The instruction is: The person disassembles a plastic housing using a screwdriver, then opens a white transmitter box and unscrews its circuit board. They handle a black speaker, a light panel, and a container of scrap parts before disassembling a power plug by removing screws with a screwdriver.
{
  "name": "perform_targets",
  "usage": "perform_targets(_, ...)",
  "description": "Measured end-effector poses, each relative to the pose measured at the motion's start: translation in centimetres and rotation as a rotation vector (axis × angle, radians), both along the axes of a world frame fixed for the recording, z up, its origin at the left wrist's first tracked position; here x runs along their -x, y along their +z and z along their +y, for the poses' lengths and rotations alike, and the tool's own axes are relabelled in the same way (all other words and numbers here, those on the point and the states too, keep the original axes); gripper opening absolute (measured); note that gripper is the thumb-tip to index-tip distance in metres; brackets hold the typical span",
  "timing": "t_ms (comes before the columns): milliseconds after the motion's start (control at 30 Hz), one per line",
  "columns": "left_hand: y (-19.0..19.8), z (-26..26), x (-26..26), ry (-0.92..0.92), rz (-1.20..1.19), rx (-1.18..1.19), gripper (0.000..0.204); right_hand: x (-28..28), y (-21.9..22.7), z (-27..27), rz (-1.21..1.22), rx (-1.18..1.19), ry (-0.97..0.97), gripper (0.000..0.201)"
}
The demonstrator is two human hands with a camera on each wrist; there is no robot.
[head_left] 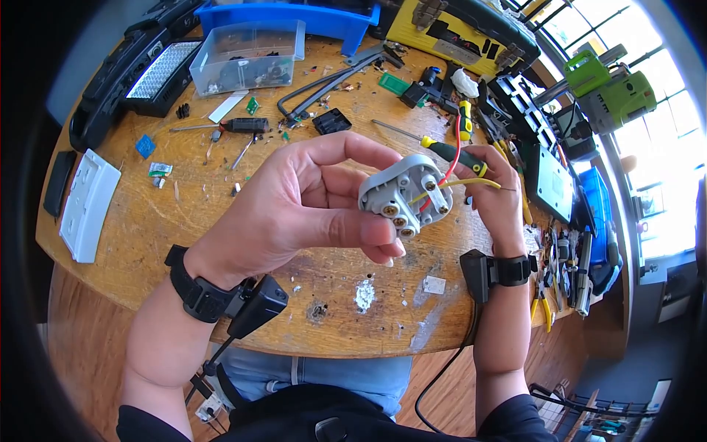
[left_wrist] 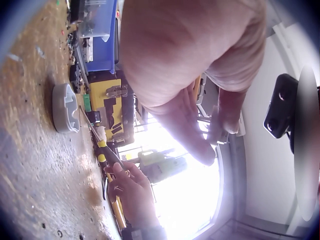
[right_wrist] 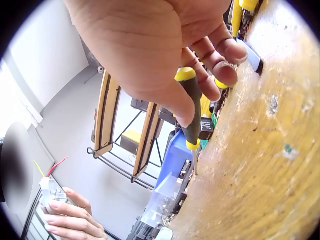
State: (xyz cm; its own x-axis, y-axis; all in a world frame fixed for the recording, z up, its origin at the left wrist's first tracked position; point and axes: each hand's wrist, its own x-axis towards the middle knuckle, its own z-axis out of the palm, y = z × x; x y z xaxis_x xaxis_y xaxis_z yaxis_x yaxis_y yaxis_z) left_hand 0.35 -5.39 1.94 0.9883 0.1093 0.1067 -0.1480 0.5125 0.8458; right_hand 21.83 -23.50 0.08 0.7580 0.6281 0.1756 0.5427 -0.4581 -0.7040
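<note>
My left hand (head_left: 272, 199) grips a light grey plastic electrical fitting (head_left: 394, 193), thumb on its near side and fingers behind. Its open side shows brass screws, and a red wire (head_left: 458, 140) and a yellow wire (head_left: 471, 182) stick out to the right. In my right hand (head_left: 495, 188) is a screwdriver (head_left: 449, 153) with a dark green and yellow handle, pinched between thumb and fingers. Its shaft points toward the far left, away from the fitting. A matching grey plastic shell (left_wrist: 64, 107) lies on the table in the left wrist view; my left hand hides it in the head view.
At the back of the wooden table (head_left: 184, 214) are a clear bin (head_left: 250, 62), a blue tray (head_left: 294, 26) and a yellow toolbox (head_left: 456, 37). A hacksaw (head_left: 324, 88), another screwdriver (head_left: 239, 125) and small scraps lie beyond my hands. Pliers and tools crowd the right edge.
</note>
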Motion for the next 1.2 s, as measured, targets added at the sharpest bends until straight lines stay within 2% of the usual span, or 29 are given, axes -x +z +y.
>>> perform_targets(33,0.0,0.0,0.0,-0.001,0.000,-0.002,0.060,0.2,0.2,0.1,0.000,-0.002,-0.001,0.028)
perform_targets(100,0.0,-0.1,0.0,-0.010,-0.025,0.017,0.060,0.4,0.5,0.3,0.170,-0.222,0.013,0.027)
perform_targets(167,-0.1,-0.1,0.0,-0.015,-0.048,0.028,0.063,0.5,1.0,0.2,0.227,-0.275,0.038,0.025)
perform_targets(233,-0.1,0.0,-0.1,-0.022,-0.069,0.040,0.066,0.7,1.2,0.2,0.376,-0.468,0.074,0.023)
perform_targets(300,-0.2,0.1,0.0,-0.050,-0.060,0.096,0.072,0.5,1.1,0.0,0.406,-0.520,0.095,0.025)
perform_targets(367,-0.5,0.0,-0.1,-0.026,-0.077,0.106,0.072,0.1,1.0,-0.1,0.563,-0.727,0.189,0.026)
perform_targets(433,-0.6,0.0,-0.2,0.000,-0.096,0.117,0.072,-0.1,1.1,-0.4,0.611,-0.770,0.212,0.029)
perform_targets(500,-0.6,0.1,-0.3,0.043,-0.116,0.110,0.068,-0.1,1.1,-0.7,0.752,-0.921,0.300,0.032)
perform_targets(633,-0.3,0.4,-0.5,0.078,-0.078,0.104,0.067,0.3,1.2,-1.0,0.861,-1.010,0.411,0.038)
perform_targets(700,-0.4,0.4,-0.5,0.115,-0.085,0.127,0.066,0.6,1.3,-1.0,0.872,-1.010,0.470,0.037)
perform_targets(767,-0.3,0.4,-0.4,0.129,-0.098,0.096,0.066,0.8,1.2,-1.1,0.888,-1.026,0.616,0.037)
perform_targets(833,-0.2,0.4,-0.4,0.145,-0.110,0.064,0.065,1.1,1.1,-0.9,0.889,-1.035,0.613,0.036)
perform_targets(900,-0.2,0.4,-0.4,0.191,-0.114,0.034,0.060,1.0,0.8,-0.8,0.866,-0.993,0.718,0.035)
perform_targets(1200,-0.4,0.7,-0.4,0.275,-0.156,-0.117,0.046,1.3,0.4,-0.5,0.884,-0.965,0.696,0.038)
